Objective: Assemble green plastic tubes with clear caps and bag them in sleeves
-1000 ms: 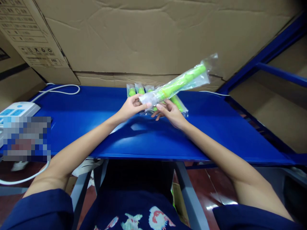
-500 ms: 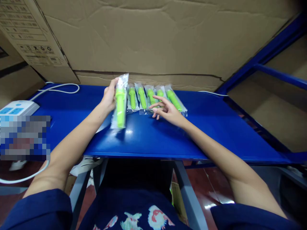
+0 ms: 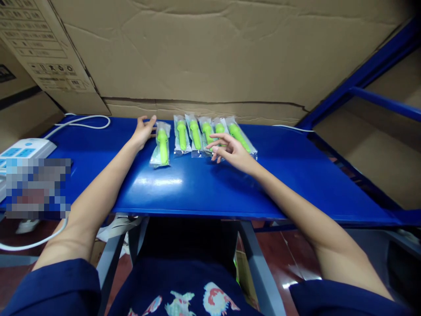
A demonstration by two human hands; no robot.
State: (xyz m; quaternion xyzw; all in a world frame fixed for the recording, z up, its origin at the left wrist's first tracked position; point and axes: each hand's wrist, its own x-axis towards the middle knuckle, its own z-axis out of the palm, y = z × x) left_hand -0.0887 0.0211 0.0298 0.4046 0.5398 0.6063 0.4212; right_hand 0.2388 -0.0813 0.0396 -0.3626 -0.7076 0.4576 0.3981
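Observation:
On the blue table point(image 3: 197, 193) lies a bright green, stick-shaped item with a wider top end, sealed in a clear plastic bag point(image 3: 162, 147). My left hand point(image 3: 144, 133) is just left of it, thumb and fingers apart, with nothing held. To the right, several more of these bagged green items point(image 3: 194, 135) lie side by side in a row, the rightmost one point(image 3: 239, 137) slanted. My right hand point(image 3: 230, 150) hovers over the near ends of that row, its fingers loosely spread and empty. It partly hides the middle bags.
A white power strip point(image 3: 24, 153) with blue sockets is at the left, beside a blurred-out patch. A white cable point(image 3: 98, 126) loops behind it. Cardboard point(image 3: 210, 57) stands along the back edge, and a blue metal frame point(image 3: 368, 74) rises at the right.
The bagged green item in my left hand has been laid down at the left of the row. My left hand has let go and drawn slightly left. My right hand has barely moved.

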